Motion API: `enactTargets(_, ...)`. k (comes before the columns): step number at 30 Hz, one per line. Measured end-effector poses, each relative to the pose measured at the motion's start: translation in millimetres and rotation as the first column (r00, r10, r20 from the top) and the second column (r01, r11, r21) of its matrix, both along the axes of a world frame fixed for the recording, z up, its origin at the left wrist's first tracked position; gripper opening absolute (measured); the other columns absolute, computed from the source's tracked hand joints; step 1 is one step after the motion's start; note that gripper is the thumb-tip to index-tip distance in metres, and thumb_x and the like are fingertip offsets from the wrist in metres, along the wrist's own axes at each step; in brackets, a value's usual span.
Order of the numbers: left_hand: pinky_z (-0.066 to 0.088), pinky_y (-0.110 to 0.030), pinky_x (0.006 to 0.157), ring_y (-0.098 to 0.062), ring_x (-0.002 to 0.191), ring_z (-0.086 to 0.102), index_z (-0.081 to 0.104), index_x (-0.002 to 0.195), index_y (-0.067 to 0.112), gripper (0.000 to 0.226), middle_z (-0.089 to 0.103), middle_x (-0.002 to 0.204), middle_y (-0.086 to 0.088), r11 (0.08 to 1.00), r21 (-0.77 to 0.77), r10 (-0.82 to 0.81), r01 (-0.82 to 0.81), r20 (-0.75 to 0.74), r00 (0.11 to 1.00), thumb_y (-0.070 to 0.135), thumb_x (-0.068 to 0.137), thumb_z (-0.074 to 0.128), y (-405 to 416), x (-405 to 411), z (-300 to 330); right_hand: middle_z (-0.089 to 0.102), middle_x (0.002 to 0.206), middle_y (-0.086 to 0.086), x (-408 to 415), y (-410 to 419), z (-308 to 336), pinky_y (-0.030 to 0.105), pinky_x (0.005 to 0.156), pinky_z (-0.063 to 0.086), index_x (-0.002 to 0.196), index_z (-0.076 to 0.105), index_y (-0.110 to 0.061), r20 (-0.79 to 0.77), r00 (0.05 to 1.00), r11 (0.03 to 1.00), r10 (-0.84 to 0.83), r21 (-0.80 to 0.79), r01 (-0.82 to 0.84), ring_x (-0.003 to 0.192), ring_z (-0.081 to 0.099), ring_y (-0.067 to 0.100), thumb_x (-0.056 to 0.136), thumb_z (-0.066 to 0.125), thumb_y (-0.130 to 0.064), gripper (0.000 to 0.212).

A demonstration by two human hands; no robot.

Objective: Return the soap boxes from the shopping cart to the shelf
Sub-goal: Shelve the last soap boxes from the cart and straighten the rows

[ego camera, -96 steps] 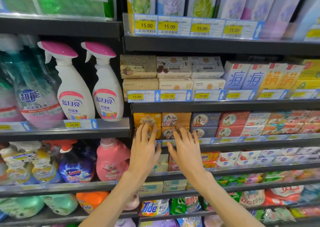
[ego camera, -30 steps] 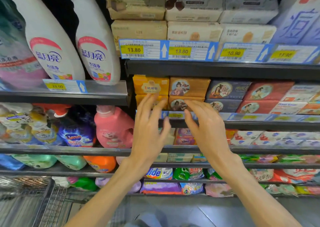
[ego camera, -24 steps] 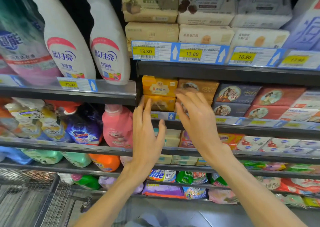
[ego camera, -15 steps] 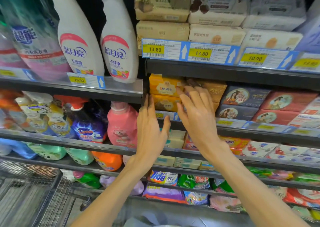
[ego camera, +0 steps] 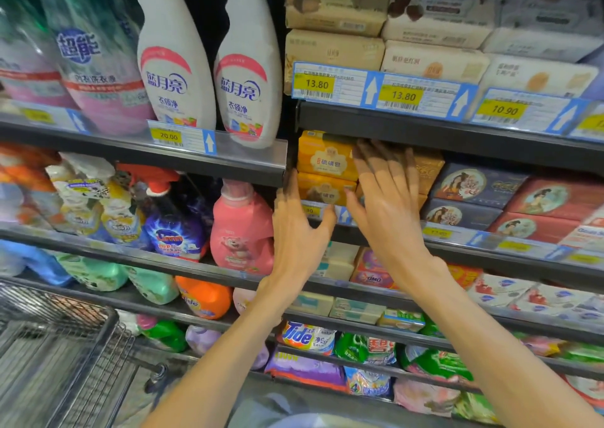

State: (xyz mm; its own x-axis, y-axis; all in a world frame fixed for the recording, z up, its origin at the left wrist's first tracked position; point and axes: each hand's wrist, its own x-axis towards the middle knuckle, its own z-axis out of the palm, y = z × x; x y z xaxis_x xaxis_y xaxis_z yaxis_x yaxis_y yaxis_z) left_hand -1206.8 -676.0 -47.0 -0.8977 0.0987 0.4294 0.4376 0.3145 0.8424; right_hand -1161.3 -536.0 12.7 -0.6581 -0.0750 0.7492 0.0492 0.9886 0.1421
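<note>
A wire cart [ego camera: 65, 346] stands low left. Spray bottles [ego camera: 209, 68] sit above a 20.00 tag [ego camera: 168, 136]. The left hand [ego camera: 299, 235], fingers straight, rests below yellow soap boxes [ego camera: 323, 166] on the shelf [ego camera: 457, 133]; the right hand [ego camera: 389, 205] presses flat against neighbouring boxes, under 13.80 tags [ego camera: 316, 84].

The right hand [ego camera: 387, 199] lies flat with straight fingers over the front of the amber soap boxes [ego camera: 428, 171], hiding most of their faces, so whether the fingertips touch the cardboard cannot be told. The left hand [ego camera: 299, 231] covers part of the price strip [ego camera: 343, 213] under the yellow soap boxes [ego camera: 323, 163], its fingertips [ego camera: 291, 182] lost in the dark gap beside the shelf edge. The shopping cart [ego camera: 65, 346] at near left is blurred and cut by the frame's edge, its contents out of sight, and the far-right price tags [ego camera: 516, 246] are too smeared to read.
</note>
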Motion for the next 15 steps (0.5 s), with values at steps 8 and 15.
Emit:
enactTargets(8, 0.030, -0.026, 0.112, 0.008, 0.130, 0.028, 0.020, 0.158, 0.029, 0.078, 0.033, 0.139, 0.020, 1.000, -0.005, 0.027, -0.028, -0.023, 0.999, 0.045, 0.095, 0.063, -4.2, 6.4, 4.6, 0.042, 0.156, 0.008, 1.6, 3.6, 3.3, 0.054, 0.122, 0.018, 0.148, 0.043, -0.007, 0.070, 0.998, 1.000, -0.001, 0.002, 0.001, 0.148, 0.032, 0.024, 0.101, 0.051, -0.029, 0.053)
enactTargets(15, 0.037, -0.031, 0.111, -0.005, 0.133, 0.038, 0.015, 0.159, 0.029, 0.079, 0.041, 0.147, 0.005, 0.998, -0.063, 0.010, -0.010, -0.014, 1.000, 0.047, 0.096, 0.059, -6.5, 10.3, 9.3, 0.049, 0.150, 0.008, 1.5, 2.8, 3.5, 0.050, 0.124, 0.018, 0.144, 0.050, -0.007, 0.058, 0.998, 0.999, 0.032, -0.016, -0.031, 0.141, 0.043, 0.026, 0.101, 0.050, -0.028, 0.047)
